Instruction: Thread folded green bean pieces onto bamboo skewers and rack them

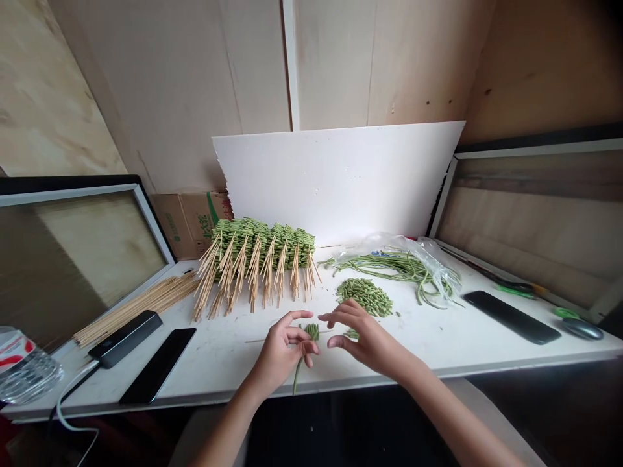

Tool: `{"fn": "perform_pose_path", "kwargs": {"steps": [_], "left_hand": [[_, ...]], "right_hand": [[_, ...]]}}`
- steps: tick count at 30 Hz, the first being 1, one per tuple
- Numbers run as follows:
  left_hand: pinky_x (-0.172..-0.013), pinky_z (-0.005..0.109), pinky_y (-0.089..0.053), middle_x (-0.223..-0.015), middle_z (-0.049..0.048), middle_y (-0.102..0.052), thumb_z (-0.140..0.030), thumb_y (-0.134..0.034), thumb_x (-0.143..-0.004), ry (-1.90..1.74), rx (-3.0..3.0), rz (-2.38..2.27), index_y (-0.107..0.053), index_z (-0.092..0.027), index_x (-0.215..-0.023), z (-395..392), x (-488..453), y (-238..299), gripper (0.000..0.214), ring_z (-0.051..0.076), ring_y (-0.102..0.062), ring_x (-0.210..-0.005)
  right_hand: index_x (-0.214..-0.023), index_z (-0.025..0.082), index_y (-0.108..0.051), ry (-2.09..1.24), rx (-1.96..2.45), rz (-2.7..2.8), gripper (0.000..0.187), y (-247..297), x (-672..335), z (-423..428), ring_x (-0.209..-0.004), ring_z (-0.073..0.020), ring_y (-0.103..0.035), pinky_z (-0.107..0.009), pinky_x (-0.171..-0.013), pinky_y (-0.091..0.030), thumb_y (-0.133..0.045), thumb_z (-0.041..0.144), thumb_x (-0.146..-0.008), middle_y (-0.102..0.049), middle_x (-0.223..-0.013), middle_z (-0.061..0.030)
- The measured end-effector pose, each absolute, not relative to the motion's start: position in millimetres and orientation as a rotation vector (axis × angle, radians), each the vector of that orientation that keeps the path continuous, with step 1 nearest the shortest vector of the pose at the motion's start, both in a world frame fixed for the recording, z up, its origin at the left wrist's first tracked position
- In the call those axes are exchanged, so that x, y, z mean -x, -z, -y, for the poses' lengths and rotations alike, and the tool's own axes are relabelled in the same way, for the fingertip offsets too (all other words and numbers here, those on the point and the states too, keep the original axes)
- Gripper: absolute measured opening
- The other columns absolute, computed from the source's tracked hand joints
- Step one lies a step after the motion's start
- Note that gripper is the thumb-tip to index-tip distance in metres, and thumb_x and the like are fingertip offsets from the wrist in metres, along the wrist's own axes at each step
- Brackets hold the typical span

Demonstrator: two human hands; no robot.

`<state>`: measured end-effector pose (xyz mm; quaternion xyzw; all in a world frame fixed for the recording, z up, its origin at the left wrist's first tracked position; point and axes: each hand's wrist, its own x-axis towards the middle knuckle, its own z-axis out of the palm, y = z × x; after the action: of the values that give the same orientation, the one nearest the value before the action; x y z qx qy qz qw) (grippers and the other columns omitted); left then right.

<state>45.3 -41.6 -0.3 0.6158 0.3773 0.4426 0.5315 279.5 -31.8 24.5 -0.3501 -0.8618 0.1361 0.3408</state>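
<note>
My left hand (287, 345) has its lower fingers curled around the top of a long green bean (296, 379), whose end points down toward the table's front edge. The index finger of that hand is raised apart, arched over a small row of cut bean pieces (312, 331). A thin skewer (255, 341) shows left of the hand, in line with that row; the part behind the fingers is hidden. My right hand (357, 331) is open, thumb and fingers apart, facing the row. A few cut bean pieces (351, 333) lie partly hidden behind it.
Skewered beans (263, 237) are stacked at the back left, beside loose skewers (141, 305). A cut-bean pile (365, 296) and long beans (389, 264) in plastic lie right. Phones (158, 366) (512, 316), a power bank (125, 338), a mouse (581, 328) and a bottle (26, 366) flank the white table.
</note>
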Motion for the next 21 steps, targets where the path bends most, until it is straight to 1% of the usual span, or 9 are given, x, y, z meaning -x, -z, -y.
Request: {"fn": "perform_pose_path", "kwargs": {"steps": [1, 4, 6, 8, 10, 12, 14, 17, 21], "left_hand": [[-0.069, 0.033, -0.055, -0.077, 0.0048, -0.077, -0.041, -0.082, -0.085, -1.042, -1.481, -0.892, -0.057, -0.016, -0.132, 44.4, -46.7, -0.8, 0.058, 0.015, -0.066, -0.054], [-0.073, 0.033, -0.056, -0.077, 0.0033, -0.076, -0.039, -0.080, -0.086, -1.020, -1.510, -0.861, -0.058, -0.018, -0.134, 49.2, -48.8, -2.4, 0.057, 0.014, -0.066, -0.056], [-0.081, 0.036, -0.056, -0.079, 0.0037, -0.077, -0.038, -0.077, -0.090, -1.019, -1.550, -0.864, -0.059, -0.019, -0.136, 49.0, -47.8, -3.0, 0.054, 0.015, -0.068, -0.061], [-0.084, 0.036, -0.056, -0.082, 0.0056, -0.078, -0.037, -0.074, -0.092, -1.035, -1.634, -0.908, -0.066, -0.017, -0.129, 46.4, -45.2, -3.7, 0.042, 0.017, -0.070, -0.066], [-0.081, 0.035, -0.056, -0.087, 0.0080, -0.079, -0.037, -0.074, -0.092, -1.063, -1.749, -0.990, -0.075, -0.017, -0.113, 43.0, -42.2, -4.5, 0.029, 0.020, -0.072, -0.073], [-0.081, 0.034, -0.056, -0.091, 0.0088, -0.079, -0.035, -0.074, -0.092, -1.104, -1.861, -1.071, -0.080, -0.018, -0.101, 39.9, -40.1, -4.9, 0.020, 0.022, -0.073, -0.082], [-0.081, 0.032, -0.055, -0.093, 0.0080, -0.079, -0.031, -0.074, -0.092, -1.162, -1.941, -1.117, -0.081, -0.019, -0.099, 38.3, -39.4, -4.8, 0.015, 0.023, -0.072, -0.086], [-0.081, 0.030, -0.054, -0.093, 0.0067, -0.078, -0.028, -0.073, -0.093, -1.234, -2.021, -1.112, -0.080, -0.020, -0.097, 38.6, -40.4, -3.6, 0.011, 0.022, -0.071, -0.086], [-0.081, 0.030, -0.053, -0.094, 0.0071, -0.076, -0.029, -0.072, -0.095, -1.260, -2.057, -1.067, -0.079, -0.020, -0.099, 42.2, -43.8, -2.4, 0.012, 0.021, -0.070, -0.087]], "right_hand": [[-0.129, 0.028, -0.069, -0.370, 0.856, 2.246, 0.037, -30.1, -272.7, 38.8, -0.103, -0.0267, -0.057, -0.041, -0.090, -0.051, -0.072, 0.039, -0.094, -0.072, -0.108, -0.0086], [-0.110, 0.028, -0.077, -0.384, 0.746, 2.255, 0.018, -36.8, -260.7, 48.9, -0.095, -0.0253, -0.056, -0.040, -0.084, -0.050, -0.063, 0.033, -0.100, -0.072, -0.095, -0.0080], [-0.101, 0.027, -0.079, -0.370, 0.720, 2.224, 0.019, -34.7, -260.7, 46.8, -0.090, -0.0249, -0.056, -0.040, -0.080, -0.050, -0.060, 0.031, -0.102, -0.071, -0.087, -0.0080], [-0.102, 0.026, -0.078, -0.341, 0.722, 2.161, 0.020, -30.8, -264.8, 41.1, -0.089, -0.0252, -0.056, -0.042, -0.080, -0.050, -0.059, 0.031, -0.102, -0.070, -0.087, -0.0086], [-0.103, 0.026, -0.077, -0.310, 0.742, 2.089, 0.020, -27.7, -269.6, 35.5, -0.089, -0.0260, -0.056, -0.043, -0.080, -0.050, -0.058, 0.031, -0.103, -0.070, -0.090, -0.0094], [-0.103, 0.026, -0.077, -0.284, 0.772, 2.038, 0.021, -25.9, -272.5, 32.5, -0.091, -0.0267, -0.056, -0.044, -0.079, -0.050, -0.056, 0.029, -0.103, -0.070, -0.091, -0.0098], [-0.103, 0.025, -0.075, -0.285, 0.796, 2.018, 0.019, -25.1, -272.8, 32.1, -0.092, -0.0268, -0.056, -0.044, -0.081, -0.050, -0.057, 0.028, -0.103, -0.069, -0.093, -0.0097], [-0.105, 0.025, -0.074, -0.332, 0.774, 2.052, 0.013, -24.3, -270.2, 33.9, -0.093, -0.0261, -0.056, -0.043, -0.082, -0.050, -0.064, 0.030, -0.099, -0.070, -0.095, -0.0089], [-0.101, 0.025, -0.074, -0.356, 0.720, 2.055, 0.010, -20.6, -265.9, 34.7, -0.089, -0.0246, -0.056, -0.040, -0.079, -0.049, -0.067, 0.030, -0.098, -0.070, -0.090, -0.0074]]}}
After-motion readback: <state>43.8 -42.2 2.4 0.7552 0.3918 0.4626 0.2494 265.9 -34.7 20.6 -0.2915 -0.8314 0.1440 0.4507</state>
